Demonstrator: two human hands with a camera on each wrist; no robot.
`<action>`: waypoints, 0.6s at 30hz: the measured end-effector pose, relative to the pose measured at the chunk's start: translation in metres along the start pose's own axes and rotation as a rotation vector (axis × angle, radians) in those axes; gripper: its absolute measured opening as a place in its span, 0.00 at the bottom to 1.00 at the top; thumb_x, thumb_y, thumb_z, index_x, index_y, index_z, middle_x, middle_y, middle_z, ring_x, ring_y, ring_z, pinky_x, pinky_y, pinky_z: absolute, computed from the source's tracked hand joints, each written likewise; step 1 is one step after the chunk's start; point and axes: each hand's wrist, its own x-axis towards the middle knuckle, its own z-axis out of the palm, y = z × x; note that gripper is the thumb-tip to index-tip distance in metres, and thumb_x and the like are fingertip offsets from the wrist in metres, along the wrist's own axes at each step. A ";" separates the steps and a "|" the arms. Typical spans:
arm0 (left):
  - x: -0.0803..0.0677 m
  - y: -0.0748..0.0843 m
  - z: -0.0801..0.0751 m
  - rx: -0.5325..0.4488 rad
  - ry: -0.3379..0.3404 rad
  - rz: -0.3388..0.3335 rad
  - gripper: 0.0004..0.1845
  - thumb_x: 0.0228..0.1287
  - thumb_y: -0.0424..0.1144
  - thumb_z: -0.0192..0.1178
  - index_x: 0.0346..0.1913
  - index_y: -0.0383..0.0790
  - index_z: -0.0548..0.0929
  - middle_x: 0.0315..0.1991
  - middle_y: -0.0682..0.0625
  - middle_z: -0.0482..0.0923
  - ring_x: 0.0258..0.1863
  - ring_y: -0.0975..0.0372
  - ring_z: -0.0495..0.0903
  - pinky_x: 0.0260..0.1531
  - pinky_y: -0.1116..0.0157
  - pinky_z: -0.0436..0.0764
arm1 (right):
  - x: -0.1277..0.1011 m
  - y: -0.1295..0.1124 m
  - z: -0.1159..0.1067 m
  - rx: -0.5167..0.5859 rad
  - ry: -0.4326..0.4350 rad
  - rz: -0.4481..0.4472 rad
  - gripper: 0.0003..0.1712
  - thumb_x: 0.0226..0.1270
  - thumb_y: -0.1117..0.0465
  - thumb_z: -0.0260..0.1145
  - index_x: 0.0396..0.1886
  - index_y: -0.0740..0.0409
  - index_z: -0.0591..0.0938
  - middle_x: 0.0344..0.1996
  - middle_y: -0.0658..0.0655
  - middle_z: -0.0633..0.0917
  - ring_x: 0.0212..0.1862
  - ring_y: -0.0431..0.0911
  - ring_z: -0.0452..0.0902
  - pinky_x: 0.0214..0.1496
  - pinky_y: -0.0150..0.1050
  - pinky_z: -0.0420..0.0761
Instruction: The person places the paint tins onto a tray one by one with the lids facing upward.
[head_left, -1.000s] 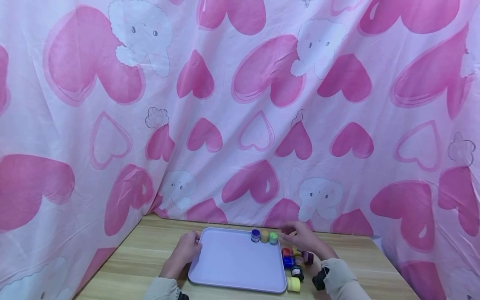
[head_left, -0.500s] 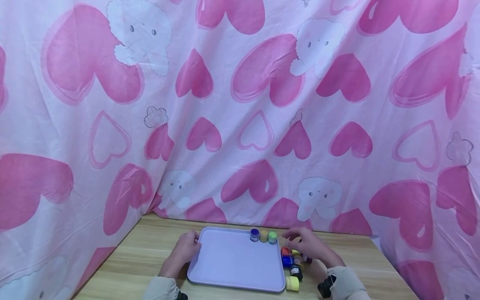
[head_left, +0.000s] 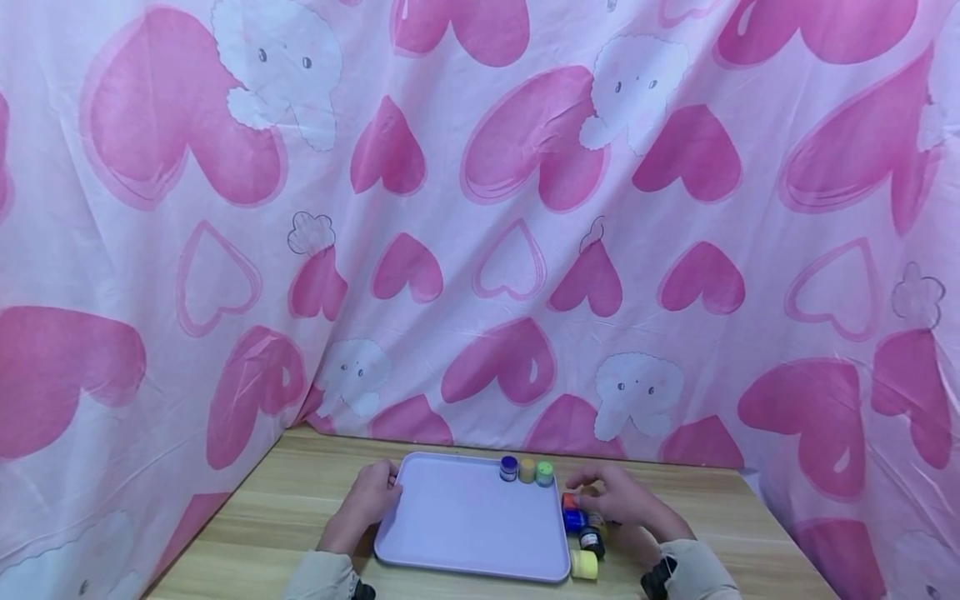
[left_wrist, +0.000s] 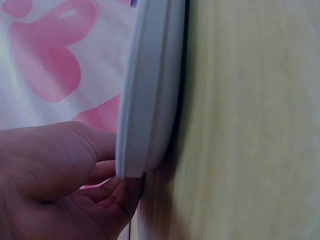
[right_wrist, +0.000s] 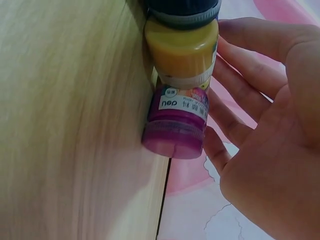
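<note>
At lower centre, the left hand (head_left: 369, 498) grips the lilac tray (head_left: 465, 525); the right hand (head_left: 618, 498), fingers loosely curled, cups the purple paint jar (right_wrist: 176, 125).

A lilac tray (head_left: 465, 525) lies on a wooden table (head_left: 285, 517), most of its floor bare and open to reach from the near side. Three small paint pots (head_left: 527, 471) line its far right rim. More pots (head_left: 585, 533) crowd the table just beside the tray's right edge, under the right hand (head_left: 622, 500). The left hand (head_left: 367, 500) blocks the tray's left rim. A pink heart-print curtain (head_left: 480, 233) walls off the back and the left side.
</note>
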 end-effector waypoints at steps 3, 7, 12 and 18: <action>0.000 -0.001 0.000 -0.002 0.000 0.002 0.09 0.68 0.25 0.67 0.48 0.25 0.85 0.36 0.45 0.81 0.37 0.57 0.80 0.39 0.58 0.86 | -0.001 -0.001 0.000 -0.007 -0.017 -0.004 0.12 0.73 0.57 0.75 0.53 0.44 0.90 0.52 0.48 0.89 0.58 0.52 0.80 0.64 0.69 0.80; 0.000 -0.001 0.000 -0.001 -0.003 -0.001 0.09 0.68 0.25 0.67 0.49 0.25 0.85 0.36 0.45 0.81 0.37 0.57 0.80 0.39 0.59 0.86 | -0.002 -0.001 0.000 -0.013 -0.031 0.002 0.12 0.73 0.57 0.74 0.54 0.43 0.90 0.53 0.48 0.90 0.60 0.52 0.80 0.66 0.74 0.76; 0.000 -0.001 -0.001 0.013 -0.002 0.010 0.09 0.68 0.26 0.67 0.48 0.25 0.85 0.36 0.45 0.81 0.37 0.57 0.80 0.39 0.59 0.86 | -0.001 -0.001 -0.001 -0.005 -0.050 -0.021 0.15 0.76 0.57 0.72 0.59 0.47 0.90 0.55 0.50 0.90 0.61 0.54 0.81 0.65 0.74 0.78; 0.000 -0.001 -0.001 0.008 0.000 0.015 0.08 0.69 0.26 0.67 0.48 0.25 0.85 0.36 0.45 0.81 0.37 0.57 0.80 0.39 0.59 0.86 | 0.000 0.002 -0.001 -0.014 -0.071 -0.073 0.17 0.80 0.58 0.68 0.63 0.50 0.88 0.55 0.51 0.90 0.56 0.51 0.81 0.64 0.67 0.82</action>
